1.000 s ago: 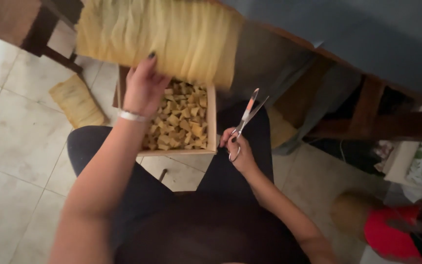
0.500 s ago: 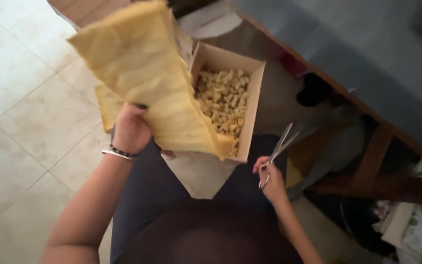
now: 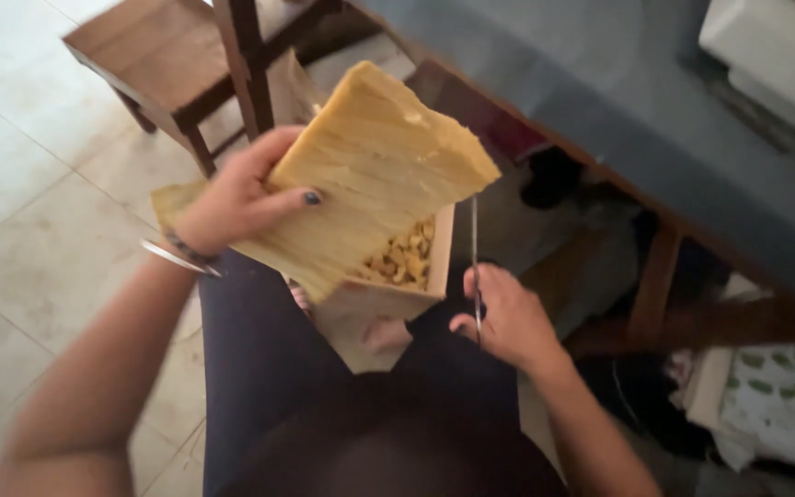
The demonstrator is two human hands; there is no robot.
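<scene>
My left hand point(image 3: 236, 198) grips a thick yellow foam slab point(image 3: 374, 175) by its left edge and holds it flat above a cardboard box point(image 3: 384, 299). The box stands on the floor between my knees and holds several small yellow foam pieces point(image 3: 402, 260); the slab hides most of them. My right hand point(image 3: 503, 317) holds a pair of scissors point(image 3: 474, 248) by the handles, blades pointing up and touching the slab's right edge. A bracelet sits on my left wrist.
A wooden stool point(image 3: 172, 60) stands on the tiled floor at upper left. A dark grey table point(image 3: 618, 101) with wooden legs runs along the right. A patterned cloth point(image 3: 779, 405) lies at lower right. Another foam piece lies under my left hand.
The view has swung, and the slab has come lower and flatter over the box. My right hand brought the scissors up to the slab's right edge.
</scene>
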